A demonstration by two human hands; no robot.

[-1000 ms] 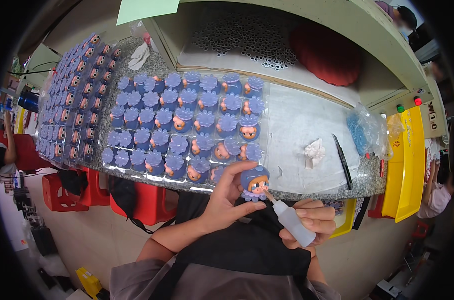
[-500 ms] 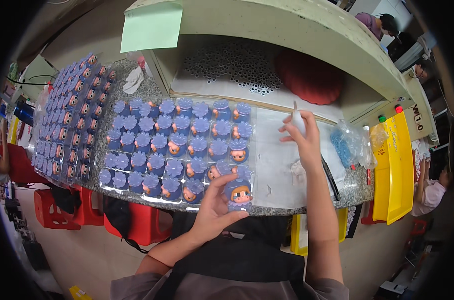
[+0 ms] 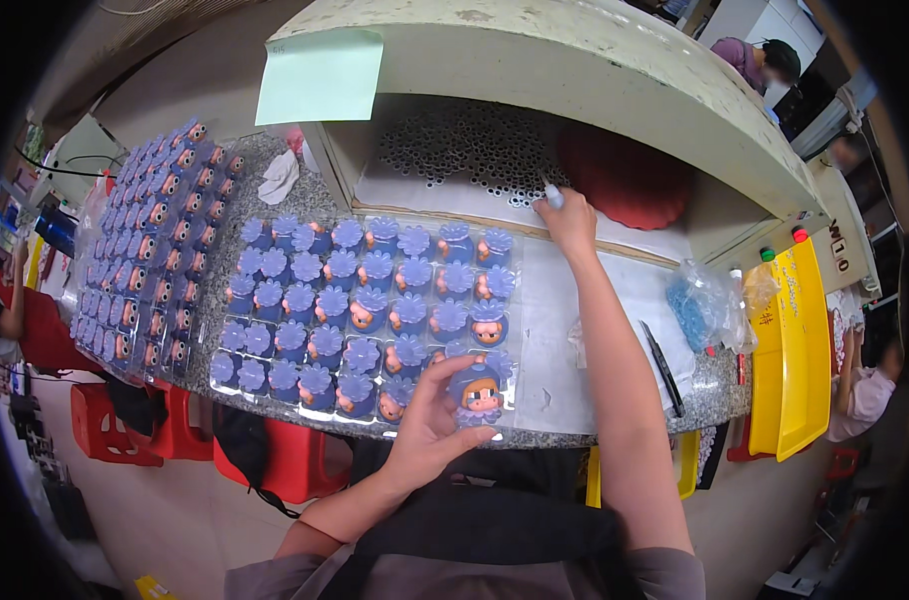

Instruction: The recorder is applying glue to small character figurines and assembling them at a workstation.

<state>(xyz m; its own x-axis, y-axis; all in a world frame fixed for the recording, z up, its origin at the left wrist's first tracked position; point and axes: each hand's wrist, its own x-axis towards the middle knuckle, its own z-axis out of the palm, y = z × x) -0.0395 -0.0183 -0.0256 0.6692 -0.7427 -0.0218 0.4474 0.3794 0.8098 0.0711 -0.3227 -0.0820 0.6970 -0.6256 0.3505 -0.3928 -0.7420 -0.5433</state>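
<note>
My left hand [image 3: 430,420] is closed around a small doll figure [image 3: 478,395] with a blue hood, held face up at the near right corner of a clear plastic tray [image 3: 218,385]. Rows of similar figures with scalloped purple bases fill that tray. My right hand [image 3: 571,222] reaches into the shelf opening, gripping a white bulb-shaped tool [image 3: 554,195] with a thin tip. That tip is over the right edge of many small round black-and-white eye pieces [image 3: 465,150] spread on the shelf floor.
Stacked trays of finished-looking figures [image 3: 140,250] stand at the left. A red scalloped dish [image 3: 625,180] sits inside the shelf. Right of the white sheet [image 3: 545,330] are black tweezers [image 3: 662,368], a plastic bag with blue contents [image 3: 690,305] and a yellow tray [image 3: 787,350]. Co-workers sit farther off.
My right hand has moved forward and left, from above the white sheet into the shelf, taking the white tool to the eye pieces. The left hand still holds the figure; the view has shifted slightly.
</note>
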